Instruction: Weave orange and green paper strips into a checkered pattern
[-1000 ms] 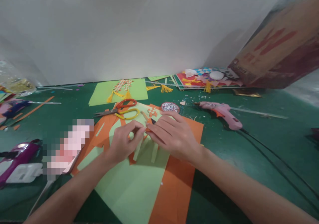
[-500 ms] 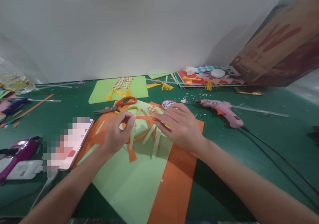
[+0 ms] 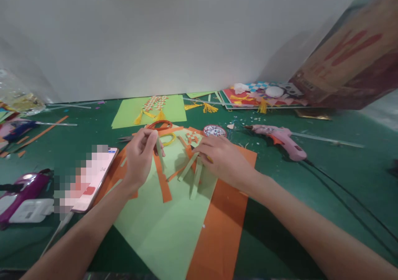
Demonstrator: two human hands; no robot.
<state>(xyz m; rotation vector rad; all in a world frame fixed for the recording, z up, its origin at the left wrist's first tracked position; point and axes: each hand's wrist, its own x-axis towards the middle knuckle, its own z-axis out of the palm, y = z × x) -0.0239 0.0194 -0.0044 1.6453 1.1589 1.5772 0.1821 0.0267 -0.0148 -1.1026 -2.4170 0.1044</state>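
Observation:
My left hand [image 3: 140, 154] is raised a little and pinches the top of a light green paper strip [image 3: 159, 152] that hangs beside an orange strip [image 3: 163, 180]. My right hand [image 3: 222, 160] rests fingers down on a small woven patch of orange and green strips [image 3: 190, 138], with loose green strips [image 3: 192, 169] fanning out beneath it. Both hands work over a light green sheet [image 3: 166, 230] laid on an orange sheet [image 3: 219, 226].
Orange and yellow scissors [image 3: 161, 131] lie just behind my hands, next to a round tub of beads [image 3: 214, 131]. A pink glue gun [image 3: 281, 137] with a black cord lies to the right, a phone [image 3: 90, 178] and a purple tool [image 3: 21, 195] to the left. Finished paper crafts [image 3: 261, 94] and a cardboard box [image 3: 351, 60] sit at the back.
My left hand has lifted up and left, drawing a green strip away from the weave. My right hand has stayed on the woven patch, sliding slightly forward.

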